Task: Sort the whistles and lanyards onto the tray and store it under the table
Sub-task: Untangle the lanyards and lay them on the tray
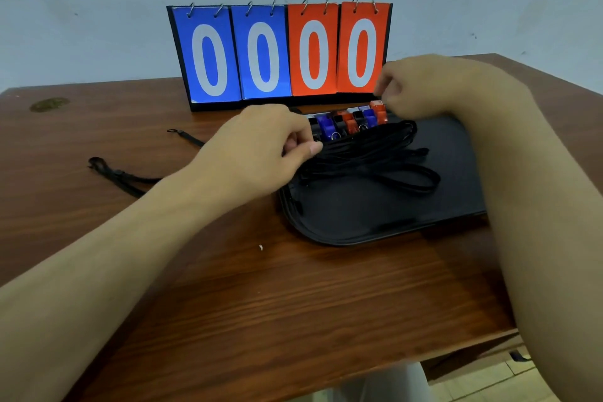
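We take the black tray (385, 225) on the wooden table (261, 287) as our landmark. Along its far edge stands a row of whistles (350, 122), blue, red and black, packed side by side. Just in front of that row, on the tray, lies a heap of black lanyards (368, 157), their loops trailing toward the tray's middle.

Our left hand (261, 147) sits at the tray's far left corner, fingers curled, thumb and fingertips pinching at the left end of the lanyard heap, right beside the leftmost whistle. Our right hand (421, 88) hovers over the tray's far edge, at the right end of the row, fingers curled just above the red whistle there; we cannot tell whether they actually grip it.

Left of the tray, on the bare wood, two more black lanyards remain: one (120, 174) partly hidden beneath our left forearm, another (186, 135) farther back. Behind the tray stands a scoreboard (280, 55) reading four zeros.
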Demonstrator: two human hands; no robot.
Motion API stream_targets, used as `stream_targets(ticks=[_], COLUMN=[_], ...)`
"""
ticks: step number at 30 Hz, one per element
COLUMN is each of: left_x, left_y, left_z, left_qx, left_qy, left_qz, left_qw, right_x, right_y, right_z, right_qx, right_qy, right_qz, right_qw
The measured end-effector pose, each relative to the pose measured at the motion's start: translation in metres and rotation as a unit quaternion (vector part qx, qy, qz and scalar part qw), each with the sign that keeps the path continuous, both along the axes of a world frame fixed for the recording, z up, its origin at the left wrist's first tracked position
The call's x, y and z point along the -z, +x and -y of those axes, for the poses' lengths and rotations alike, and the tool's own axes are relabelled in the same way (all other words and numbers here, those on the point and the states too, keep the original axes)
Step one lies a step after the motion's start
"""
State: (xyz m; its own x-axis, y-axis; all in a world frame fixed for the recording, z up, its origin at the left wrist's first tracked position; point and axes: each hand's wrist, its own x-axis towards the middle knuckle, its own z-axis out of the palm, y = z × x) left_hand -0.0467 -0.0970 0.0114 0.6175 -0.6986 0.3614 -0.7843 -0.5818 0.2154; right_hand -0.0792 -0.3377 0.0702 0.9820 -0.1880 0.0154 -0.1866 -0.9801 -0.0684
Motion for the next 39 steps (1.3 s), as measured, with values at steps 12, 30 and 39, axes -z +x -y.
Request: stream_targets(ticks=[12, 30, 39], left_x=[-0.032, 0.006, -0.015], left_y=[0.040, 0.033, 0.024], left_z=[-0.074, -0.102, -0.100], left_qx=[-0.135, -0.118, -0.096], left_qy=[0.130, 0.101, -0.080], left_qz=[-0.090, -0.085, -0.198], left_qw=[0.978, 0.984, 0.972], right_x=[0.022, 0.043, 0.043], right_y=[0.016, 0.014, 0.012], right_z=[-0.037, -0.084, -0.089], right_qx=[-0.153, -0.261, -0.262], right_qy=[0.043, 0.084, 0.116], right_qz=[0.097, 0.164, 0.160], right_qw=[0.982, 0.948, 0.945])
